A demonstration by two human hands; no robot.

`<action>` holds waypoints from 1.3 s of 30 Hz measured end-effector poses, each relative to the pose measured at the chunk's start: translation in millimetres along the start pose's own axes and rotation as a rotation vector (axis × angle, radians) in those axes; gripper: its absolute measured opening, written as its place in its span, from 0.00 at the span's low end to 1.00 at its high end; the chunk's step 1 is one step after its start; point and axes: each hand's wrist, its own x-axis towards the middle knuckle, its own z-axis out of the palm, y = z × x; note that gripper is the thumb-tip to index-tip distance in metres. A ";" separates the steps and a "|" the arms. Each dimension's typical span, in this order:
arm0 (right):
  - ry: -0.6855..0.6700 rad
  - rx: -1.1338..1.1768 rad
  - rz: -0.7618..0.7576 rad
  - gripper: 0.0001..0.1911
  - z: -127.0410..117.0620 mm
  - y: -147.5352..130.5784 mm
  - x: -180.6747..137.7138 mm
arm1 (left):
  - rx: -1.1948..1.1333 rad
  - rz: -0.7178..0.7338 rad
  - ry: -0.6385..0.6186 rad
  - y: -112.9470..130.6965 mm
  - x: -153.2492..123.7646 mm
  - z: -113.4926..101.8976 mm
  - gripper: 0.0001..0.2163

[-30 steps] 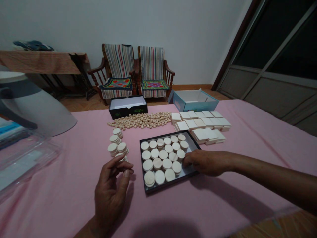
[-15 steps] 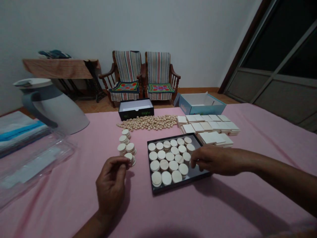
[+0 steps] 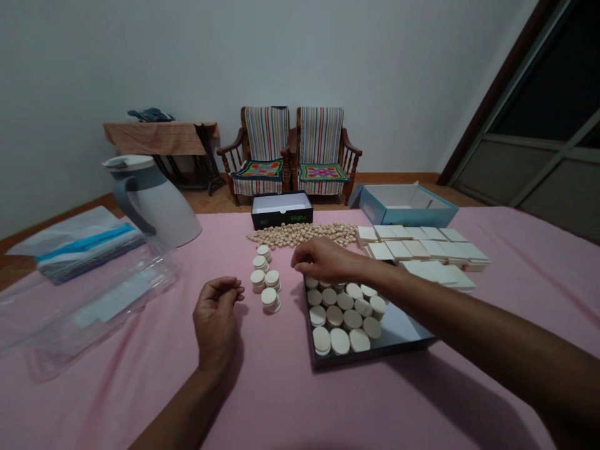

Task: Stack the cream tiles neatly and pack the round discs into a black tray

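Observation:
My left hand (image 3: pixel 217 322) hovers over the cloth left of the disc stacks, its fingers curled in toward the thumb, with nothing visible between them. Several short stacks of round wooden discs (image 3: pixel 269 298) stand just to its right. My right hand (image 3: pixel 323 259) is above the far left corner of a black-rimmed tray (image 3: pixel 370 359), fingers bent down and drawn together; I see nothing in them. Stacked wooden discs (image 3: pixel 352 319) fill the left part of the tray in rows. The right forearm hides part of the tray.
Behind lie a pile of small wooden pieces (image 3: pixel 300 234), stacks of square wooden tiles (image 3: pixel 434 249), a black box (image 3: pixel 282 217) and a blue box (image 3: pixel 407 215). At left are a jug (image 3: pixel 162 209), clear plastic packaging (image 3: pixel 115 300) and a blue-and-white packet (image 3: pixel 89 250). Pink cloth (image 3: pixel 262 394) covers the surface.
My right hand has moved left from the tray's right part to above its far left corner. My left hand has drawn back from the nearest disc stack. The camera view has shifted left.

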 end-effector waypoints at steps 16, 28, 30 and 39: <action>-0.501 0.212 0.176 0.10 34.8 1.2 84.0 | -0.004 0.047 0.016 0.5 5.1 -3.9 0.07; -0.669 0.355 0.282 0.11 43.1 8.5 94.2 | 0.011 0.018 0.015 1.3 4.3 -2.3 0.06; -0.692 0.378 0.294 0.11 45.2 11.2 98.0 | 0.016 0.023 0.021 1.5 4.4 -1.9 0.06; -0.786 0.447 0.303 0.12 61.0 27.6 110.6 | 0.009 0.008 0.034 0.1 5.0 -1.5 0.06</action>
